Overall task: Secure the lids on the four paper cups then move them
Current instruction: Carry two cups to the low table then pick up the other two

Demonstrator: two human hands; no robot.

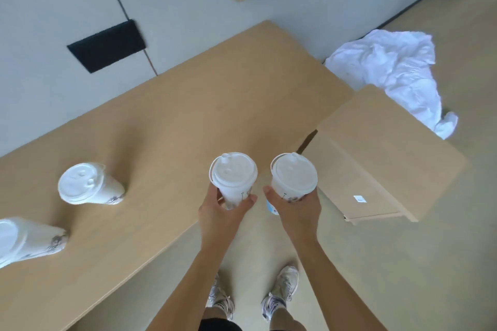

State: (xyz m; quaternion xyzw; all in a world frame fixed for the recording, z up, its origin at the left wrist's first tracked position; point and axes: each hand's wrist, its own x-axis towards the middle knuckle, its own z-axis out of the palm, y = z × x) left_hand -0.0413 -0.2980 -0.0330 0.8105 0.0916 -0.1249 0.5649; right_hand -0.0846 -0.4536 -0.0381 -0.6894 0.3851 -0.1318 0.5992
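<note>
I hold two white paper cups upright, each with a white plastic lid on top. My left hand [223, 209] is wrapped around the lower body of the left cup [233, 173], which hangs over the table's near edge. My right hand [294, 208] grips the right cup [293, 176] above the floor, between the table and a low cabinet. Two more lidded cups stand on the wooden table [166, 121]: one [86, 184] at the left, another [24, 239] cut off by the left frame edge.
A low wooden cabinet [387, 153] stands right of the table with a narrow gap between them. Crumpled white cloth [395, 70] lies on the floor beyond it. My feet [252, 295] are on the floor below. A grey wall with a black panel [106, 45] runs behind the table.
</note>
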